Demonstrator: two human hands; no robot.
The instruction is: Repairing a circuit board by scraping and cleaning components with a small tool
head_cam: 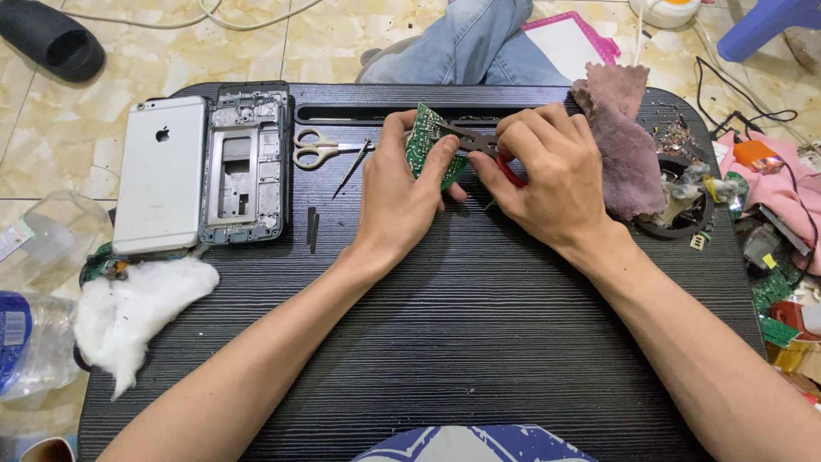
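Dark desk over tiled floor: our left hand grips green circuit board at desk's far centre; right hand clamps red-handled pliers onto it. Scissors, phone to left.

pliers – handles hidden in right hand | bottle – cut off

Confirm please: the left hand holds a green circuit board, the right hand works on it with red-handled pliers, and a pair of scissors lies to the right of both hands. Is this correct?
Not quite. In the head view the scissors lie to the left of both hands, beside the bare phone frame. The rest stands: the left hand holds the green circuit board, and the right hand works on it with the red-handled pliers.
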